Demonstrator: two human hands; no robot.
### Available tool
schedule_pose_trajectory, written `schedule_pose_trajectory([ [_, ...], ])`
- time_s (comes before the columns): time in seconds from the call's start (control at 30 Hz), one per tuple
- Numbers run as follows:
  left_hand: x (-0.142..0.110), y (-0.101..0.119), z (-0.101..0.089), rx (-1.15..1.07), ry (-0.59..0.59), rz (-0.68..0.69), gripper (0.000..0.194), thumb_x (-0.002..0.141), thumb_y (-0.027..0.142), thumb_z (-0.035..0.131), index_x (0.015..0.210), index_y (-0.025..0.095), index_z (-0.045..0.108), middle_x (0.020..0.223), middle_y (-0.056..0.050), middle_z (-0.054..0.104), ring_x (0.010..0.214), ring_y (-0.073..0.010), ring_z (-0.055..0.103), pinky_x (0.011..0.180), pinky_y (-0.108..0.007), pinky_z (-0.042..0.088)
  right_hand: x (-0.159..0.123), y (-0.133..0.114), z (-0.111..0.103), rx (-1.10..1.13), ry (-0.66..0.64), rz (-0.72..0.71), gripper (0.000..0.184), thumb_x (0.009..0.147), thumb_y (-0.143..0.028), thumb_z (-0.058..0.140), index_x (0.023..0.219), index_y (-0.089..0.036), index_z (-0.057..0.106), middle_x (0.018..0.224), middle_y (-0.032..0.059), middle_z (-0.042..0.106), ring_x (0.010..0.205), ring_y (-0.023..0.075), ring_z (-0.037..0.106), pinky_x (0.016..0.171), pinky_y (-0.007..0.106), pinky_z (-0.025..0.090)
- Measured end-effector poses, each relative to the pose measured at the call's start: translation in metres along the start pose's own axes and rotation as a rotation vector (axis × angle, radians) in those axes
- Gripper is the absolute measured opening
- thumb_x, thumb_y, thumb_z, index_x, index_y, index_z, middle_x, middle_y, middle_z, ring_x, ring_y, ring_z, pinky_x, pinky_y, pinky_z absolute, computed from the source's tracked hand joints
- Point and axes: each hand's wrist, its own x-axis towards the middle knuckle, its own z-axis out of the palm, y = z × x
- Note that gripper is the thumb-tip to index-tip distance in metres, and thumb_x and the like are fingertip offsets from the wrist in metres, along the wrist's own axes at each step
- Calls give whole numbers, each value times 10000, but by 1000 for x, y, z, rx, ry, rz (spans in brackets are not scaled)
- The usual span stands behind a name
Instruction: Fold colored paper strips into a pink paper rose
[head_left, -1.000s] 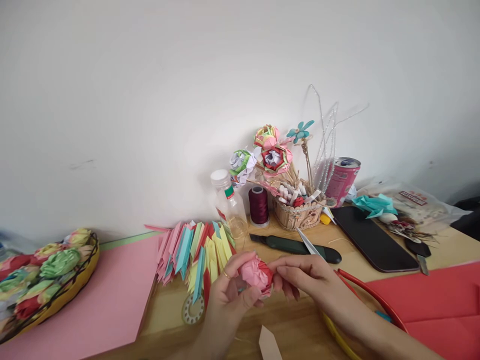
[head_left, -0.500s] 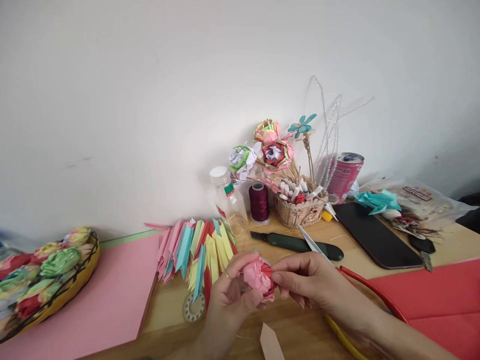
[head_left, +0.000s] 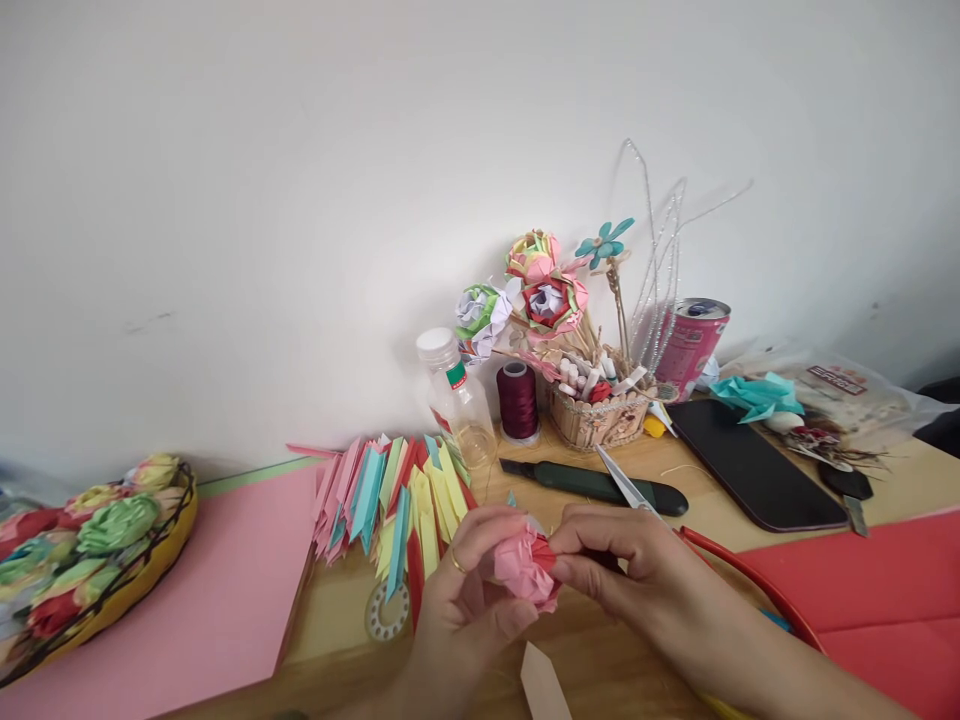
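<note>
A pink and red paper flower (head_left: 521, 566) is held between my two hands above the wooden table. My left hand (head_left: 466, 575) curls around its left side, thumb below and fingers above, with a ring on one finger. From the right, my right hand (head_left: 619, 560) pinches the red paper at the flower's edge between thumb and fingertips. Scissors (head_left: 628, 488) with red handles lie partly hidden under my right wrist. Just below the flower rests a pale pointed paper strip (head_left: 543, 684). Folded coloured paper strips (head_left: 390, 500) lie in a row left of my hands.
A dark green utility knife (head_left: 592, 483), a thread spool (head_left: 517, 402) and a clear bottle (head_left: 459, 405) stand or lie behind my hands. Farther right are a decorated basket (head_left: 598, 422), a pink can (head_left: 690, 345) and a black phone (head_left: 757, 465). Left sits a basket rim (head_left: 169, 570) around paper flowers.
The paper flower has shifted slightly right and turned a little in my hands. My right fingers have closed in tighter on its red edge.
</note>
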Motion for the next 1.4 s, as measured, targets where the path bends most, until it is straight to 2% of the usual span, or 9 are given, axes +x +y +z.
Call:
schedule_pose_trajectory([
  [0.1, 0, 1, 1, -13, 27, -9, 358, 675, 276, 661, 1028, 324, 623, 1086, -55, 495, 972, -211, 501, 720, -270, 511, 0, 0, -1, -82, 3, -14, 256, 865, -292, 434, 692, -204, 602, 712, 6, 602, 659, 136, 538, 606, 240, 408],
  [0.27, 0, -1, 1, -15, -40, 24, 365, 675, 267, 664, 1033, 319, 619, 1089, -59, 501, 861, -173, 540, 675, -259, 510, 2, 6, 5, -60, 34, 39, 163, 777, -198, 558, 617, -185, 585, 621, -21, 577, 579, 107, 497, 528, 209, 370],
  [0.37, 1, -4, -1, 15, -73, 105, 396, 654, 293, 683, 1044, 297, 615, 1087, -67, 511, 926, -193, 527, 730, -269, 492, 2, 5, 4, 5, -1, 92, 174, 760, -184, 580, 587, -163, 584, 609, -22, 560, 572, 94, 482, 520, 196, 360],
  [0.47, 1, -4, -2, 39, -64, 123, 397, 655, 307, 683, 1046, 297, 613, 1085, -68, 529, 960, -200, 519, 771, -284, 473, 1, 1, -1, 76, -67, 89, 184, 793, -195, 546, 626, -154, 610, 655, -5, 574, 625, 105, 502, 567, 203, 383],
  [0.57, 1, -3, -2, 35, -33, 108, 386, 668, 302, 673, 1048, 309, 609, 1074, -60, 538, 958, -192, 519, 785, -284, 464, 1, -2, -4, 96, -103, 65, 177, 816, -212, 522, 689, -161, 634, 704, 2, 588, 670, 114, 516, 604, 210, 393],
  [0.87, 0, -4, -1, 57, -86, 86, 377, 677, 341, 660, 1049, 323, 600, 1103, -39, 515, 1018, -175, 493, 873, -258, 411, 2, 4, 6, 103, -20, 175, 166, 729, -164, 594, 565, -145, 584, 592, -24, 543, 548, 80, 445, 494, 190, 332],
  [1.1, -2, -2, -2, 37, 18, -14, 379, 665, 360, 665, 1038, 325, 608, 1069, -36, 531, 1012, -187, 493, 832, -261, 433, 3, -2, -3, 101, -95, 93, 170, 811, -185, 509, 708, -164, 642, 710, -2, 587, 675, 112, 509, 611, 208, 387],
  [1.27, -1, -4, -3, 7, 26, -54, 397, 655, 369, 672, 1042, 310, 612, 1065, -44, 542, 926, -169, 527, 796, -261, 449, 1, 0, 0, 92, -57, 139, 143, 766, -139, 550, 644, -160, 620, 671, -15, 586, 632, 99, 489, 571, 196, 365],
  [1.4, 0, -3, -3, 14, 5, -57, 376, 650, 361, 676, 1017, 296, 629, 1089, -54, 541, 963, -192, 523, 808, -288, 454, 2, 3, 4, 209, -48, 174, 142, 731, -225, 625, 609, -151, 625, 633, -20, 583, 585, 87, 475, 530, 189, 350],
])
